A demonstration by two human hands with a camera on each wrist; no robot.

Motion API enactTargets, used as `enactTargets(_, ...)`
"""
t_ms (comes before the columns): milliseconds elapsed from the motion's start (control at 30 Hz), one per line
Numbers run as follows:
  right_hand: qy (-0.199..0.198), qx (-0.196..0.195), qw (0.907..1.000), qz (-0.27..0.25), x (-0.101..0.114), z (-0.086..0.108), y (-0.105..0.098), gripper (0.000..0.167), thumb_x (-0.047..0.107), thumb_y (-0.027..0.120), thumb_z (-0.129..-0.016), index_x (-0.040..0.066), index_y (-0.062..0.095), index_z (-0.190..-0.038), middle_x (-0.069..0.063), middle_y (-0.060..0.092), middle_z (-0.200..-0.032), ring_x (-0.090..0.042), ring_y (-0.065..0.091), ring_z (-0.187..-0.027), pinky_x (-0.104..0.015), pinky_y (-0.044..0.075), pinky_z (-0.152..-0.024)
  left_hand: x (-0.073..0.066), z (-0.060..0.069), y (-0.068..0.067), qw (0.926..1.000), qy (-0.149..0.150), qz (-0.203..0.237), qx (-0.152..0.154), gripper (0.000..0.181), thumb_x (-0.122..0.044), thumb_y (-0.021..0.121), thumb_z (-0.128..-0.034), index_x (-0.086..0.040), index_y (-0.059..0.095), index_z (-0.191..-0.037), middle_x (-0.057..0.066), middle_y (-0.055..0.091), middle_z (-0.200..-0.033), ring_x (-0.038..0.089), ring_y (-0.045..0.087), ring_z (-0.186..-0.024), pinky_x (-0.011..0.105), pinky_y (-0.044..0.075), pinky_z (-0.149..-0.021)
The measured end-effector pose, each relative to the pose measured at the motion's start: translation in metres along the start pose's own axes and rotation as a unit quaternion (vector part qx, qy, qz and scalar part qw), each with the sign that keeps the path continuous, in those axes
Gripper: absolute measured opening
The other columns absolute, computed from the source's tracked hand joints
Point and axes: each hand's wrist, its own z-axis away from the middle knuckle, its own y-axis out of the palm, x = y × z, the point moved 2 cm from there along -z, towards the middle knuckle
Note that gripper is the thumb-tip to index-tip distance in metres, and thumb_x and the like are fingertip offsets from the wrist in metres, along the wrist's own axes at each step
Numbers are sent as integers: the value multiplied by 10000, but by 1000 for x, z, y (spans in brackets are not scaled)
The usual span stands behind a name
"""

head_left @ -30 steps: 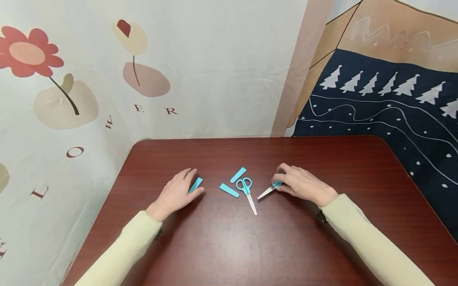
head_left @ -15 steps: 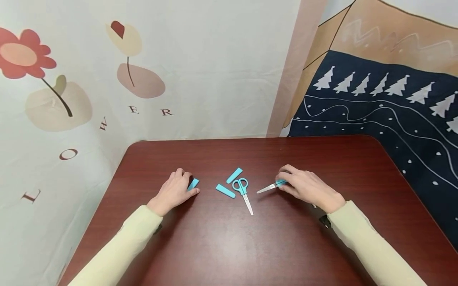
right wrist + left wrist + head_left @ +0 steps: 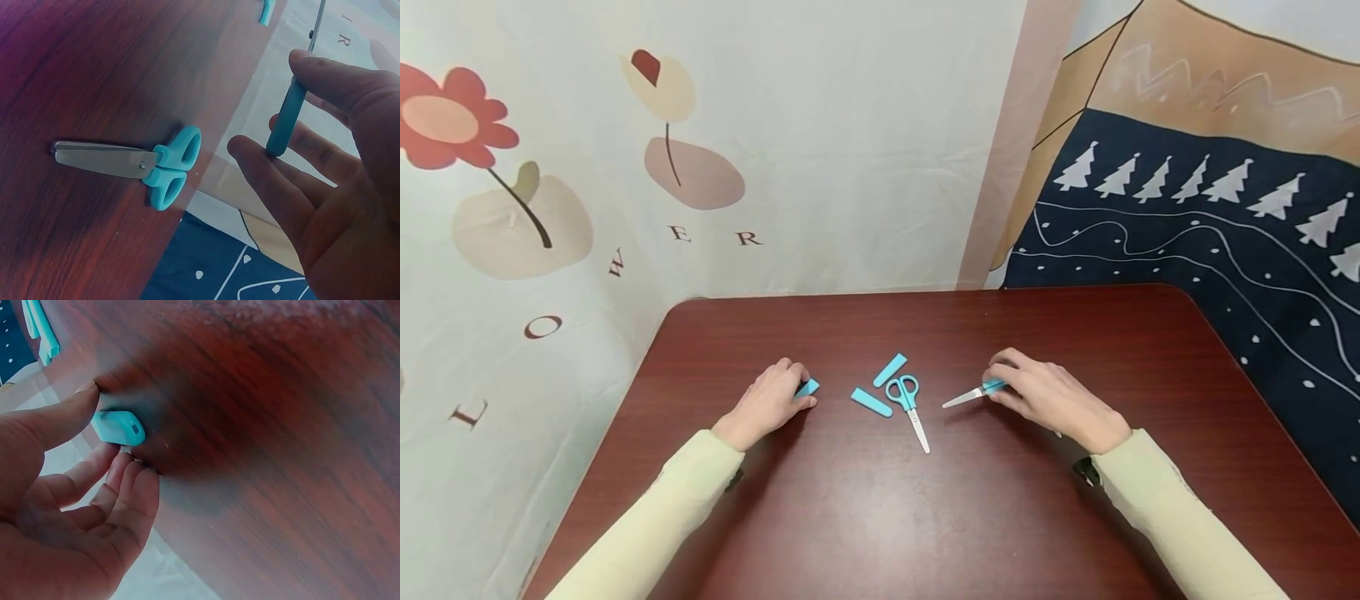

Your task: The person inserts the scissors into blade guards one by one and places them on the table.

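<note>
Blue-handled scissors (image 3: 973,394) are in the R hand (image 3: 1051,396), pinched by the handle part btw thumb & fingertips; in the R wrist view the other fingers stand a little apart. The held pair sticks out to the L side of this hand, w/ the metal tip directed toward the L hand & slightly toward the person; its long axis goes approx. sideways.

The L hand (image 3: 767,404) pinches a blue cover (image 3: 119,428), thumb on one side & bent index finger on the other; how firm is the grip, I can't tell. The cover lies at the fingertips. Its long axis is diagonal: one end shows to the R of the fingers, while the rounded end w/ a small hole points back toward the person.

Below the R hand, a lower pair (image 3: 128,162) lies on the table (image 3: 880,517), apart from the fingers; its blades point to the person, handles away.

Btw both hands lies a middle pair (image 3: 910,410), handles away, tip to the person & a bit to the R. Just beside its handles, on the side of the L hand, are two more covers, i.e. a farther one (image 3: 891,370) & a nearer one (image 3: 872,402), long axes in different diagonals.
</note>
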Motion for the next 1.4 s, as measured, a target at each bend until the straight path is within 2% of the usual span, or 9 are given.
enactTargets(333,42,6,10000,-32,0,0,-1,194,176,809,-923,197,717,-1092,7,601,-1183,-49,602,-754,-267,563,-711,0,-3,1,9997,-35,255,58,233,-131,806,-914,-15,671,-1065,86,604,-995,244,588,-883,433,527,-774)
enactTargets(533,39,22,10000,-58,1,-1,-1,198,170,811,-920,192,718,-1094,2,602,-1181,-55,605,-765,-272,568,-726,8,-6,1,9980,142,588,176,315,-127,832,-884,14,684,-1122,94,614,-1009,251,608,-931,435,530,-835)
enactTargets(633,77,43,9999,-83,1,-2,-1,203,172,811,-921,195,717,-1099,3,600,-1185,-54,605,-772,-274,570,-733,16,-6,0,9945,297,965,273,402,-131,866,-846,23,691,-1174,86,620,-1021,235,609,-938,405,532,-842)
enactTargets(733,97,54,9999,-106,1,-2,-1,204,173,809,-922,200,717,-1103,5,599,-1188,-55,606,-781,-280,573,-742,23,-4,-1,9876,396,1464,399,471,-135,883,-828,18,692,-1230,84,620,-1054,229,605,-957,396,540,-855)
enactTargets(867,110,56,9998,-135,2,-4,-2,200,171,804,-927,206,717,-1104,10,599,-1188,-53,606,-788,-285,574,-749,29,-1,0,9799,347,1896,511,493,-138,880,-839,-11,694,-1278,76,614,-1107,233,596,-1007,410,543,-897)
enactTargets(1200,84,-46,9999,-98,1,-4,-2,187,173,806,-925,220,716,-1082,23,598,-1172,-35,596,-767,-278,566,-717,34,4,7,9809,398,1892,233,381,-109,877,-838,-101,754,-1199,13,625,-1091,191,600,-987,333,539,-876)
enactTargets(1400,118,-12,9999,-116,-1,-2,-1,181,182,805,-929,227,715,-1079,35,594,-1173,-26,589,-753,-248,557,-707,35,5,8,9806,345,1923,134,288,-112,877,-840,-144,791,-1112,-10,629,-1083,179,610,-936,325,530,-849)
